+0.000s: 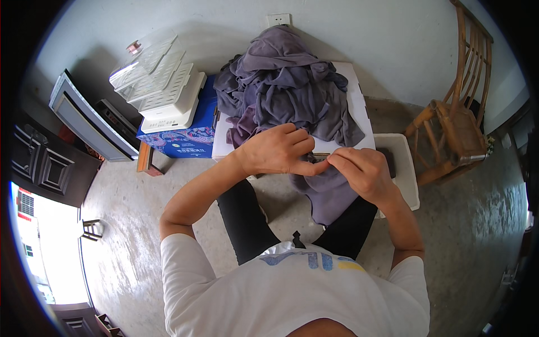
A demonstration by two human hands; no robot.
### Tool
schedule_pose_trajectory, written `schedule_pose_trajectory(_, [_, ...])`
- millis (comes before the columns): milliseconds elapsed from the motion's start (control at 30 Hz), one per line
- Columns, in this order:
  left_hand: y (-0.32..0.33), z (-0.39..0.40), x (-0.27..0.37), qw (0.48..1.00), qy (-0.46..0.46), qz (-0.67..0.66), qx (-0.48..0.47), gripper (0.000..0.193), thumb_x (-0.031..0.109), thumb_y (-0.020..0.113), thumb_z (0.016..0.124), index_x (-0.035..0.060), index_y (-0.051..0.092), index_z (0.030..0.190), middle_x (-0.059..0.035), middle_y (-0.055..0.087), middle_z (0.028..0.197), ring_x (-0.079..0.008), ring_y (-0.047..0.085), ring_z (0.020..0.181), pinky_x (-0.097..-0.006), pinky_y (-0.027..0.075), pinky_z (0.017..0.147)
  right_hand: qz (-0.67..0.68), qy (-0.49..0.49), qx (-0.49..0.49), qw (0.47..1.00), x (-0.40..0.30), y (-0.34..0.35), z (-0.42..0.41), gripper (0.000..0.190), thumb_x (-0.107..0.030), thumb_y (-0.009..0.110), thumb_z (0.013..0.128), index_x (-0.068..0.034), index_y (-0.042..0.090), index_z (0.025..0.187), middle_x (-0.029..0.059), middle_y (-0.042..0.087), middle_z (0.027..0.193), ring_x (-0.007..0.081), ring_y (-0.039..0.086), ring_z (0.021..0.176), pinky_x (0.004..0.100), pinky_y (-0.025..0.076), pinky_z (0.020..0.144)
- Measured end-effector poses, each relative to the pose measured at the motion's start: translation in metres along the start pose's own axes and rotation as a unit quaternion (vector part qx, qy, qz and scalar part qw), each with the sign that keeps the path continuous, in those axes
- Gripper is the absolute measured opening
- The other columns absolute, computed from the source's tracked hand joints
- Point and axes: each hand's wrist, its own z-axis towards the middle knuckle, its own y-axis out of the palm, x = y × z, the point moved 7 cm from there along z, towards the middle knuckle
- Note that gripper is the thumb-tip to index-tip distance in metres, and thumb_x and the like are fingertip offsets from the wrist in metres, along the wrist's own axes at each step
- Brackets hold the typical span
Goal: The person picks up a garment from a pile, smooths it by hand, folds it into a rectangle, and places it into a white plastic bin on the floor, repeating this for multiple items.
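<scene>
My left hand is curled, with one finger reaching right to the fingertips of my right hand. The right fingers are pinched together where the two hands meet. Whatever may be between those fingertips is too small to make out. Just below and behind them hangs a grey-purple cloth, its lower part resting by my right thigh. Beyond my hands, a large heap of grey and purple cloths lies crumpled on a white tabletop or box. Both hands hide part of the hanging cloth's upper edge.
On the left, a white appliance with clear stacked trays stands on a blue printed box. A pale plastic bin is beside my right hand, near a bamboo chair. A wall socket sits behind the heap.
</scene>
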Motion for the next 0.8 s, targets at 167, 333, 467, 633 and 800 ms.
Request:
schedule_pose_trajectory(167, [0.0008, 0.0000, 0.0002, 1.000, -0.001, -0.005, -0.002, 0.048, 0.013, 0.060, 0.064, 0.0284, 0.047, 0.107, -0.0008, 0.047, 0.079, -0.0132, 0.049, 0.064, -0.0241, 0.038, 0.053, -0.027, -0.016, 0.009, 0.999, -0.0045, -0.0006, 0.0021, 0.021, -0.006, 0.065, 0.063, -0.002, 0.060, 0.083, 0.0052, 0.059, 0.080, 0.0154, 0.059, 0.061, 0.0239, 0.046, 0.049])
schedule_pose_trajectory(333, [-0.0001, 0.0014, 0.0001, 1.000, -0.002, -0.009, -0.002, 0.048, 0.013, 0.060, 0.064, 0.0283, 0.047, 0.107, -0.0007, 0.047, 0.079, -0.0131, 0.048, 0.063, -0.0242, 0.038, 0.053, -0.041, -0.020, 0.008, 0.999, -0.0049, -0.0006, 0.0012, 0.021, -0.004, 0.065, 0.063, -0.001, 0.059, 0.083, 0.0064, 0.059, 0.080, 0.0149, 0.058, 0.060, 0.0234, 0.045, 0.048])
schedule_pose_trajectory(467, [0.0002, 0.0004, -0.0002, 1.000, -0.003, -0.002, -0.005, 0.050, 0.012, 0.060, 0.063, 0.0290, 0.048, 0.109, -0.0006, 0.047, 0.077, -0.0126, 0.048, 0.062, -0.0240, 0.037, 0.052, -0.039, -0.007, 0.020, 0.999, -0.0045, -0.0004, 0.0004, 0.020, -0.003, 0.064, 0.064, 0.000, 0.058, 0.083, 0.0079, 0.059, 0.080, 0.0157, 0.058, 0.058, 0.0239, 0.046, 0.048])
schedule_pose_trajectory(633, [-0.0009, 0.0012, -0.0009, 1.000, -0.010, 0.002, 0.004, 0.051, 0.011, 0.060, 0.063, 0.0296, 0.050, 0.110, -0.0003, 0.047, 0.076, -0.0123, 0.048, 0.061, -0.0237, 0.037, 0.051, -0.004, 0.021, 0.033, 0.999, 0.0019, 0.0008, -0.0038, 0.020, -0.002, 0.064, 0.065, 0.000, 0.059, 0.084, 0.0080, 0.060, 0.080, 0.0165, 0.059, 0.059, 0.0242, 0.047, 0.049])
schedule_pose_trajectory(800, [-0.0008, 0.0004, -0.0015, 1.000, -0.012, -0.006, 0.005, 0.050, 0.012, 0.060, 0.064, 0.0294, 0.050, 0.109, -0.0004, 0.047, 0.076, -0.0121, 0.048, 0.062, -0.0239, 0.037, 0.051, 0.010, 0.020, 0.038, 0.999, 0.0034, -0.0001, -0.0037, 0.021, -0.002, 0.064, 0.064, -0.001, 0.060, 0.085, 0.0067, 0.060, 0.080, 0.0169, 0.060, 0.060, 0.0243, 0.047, 0.050])
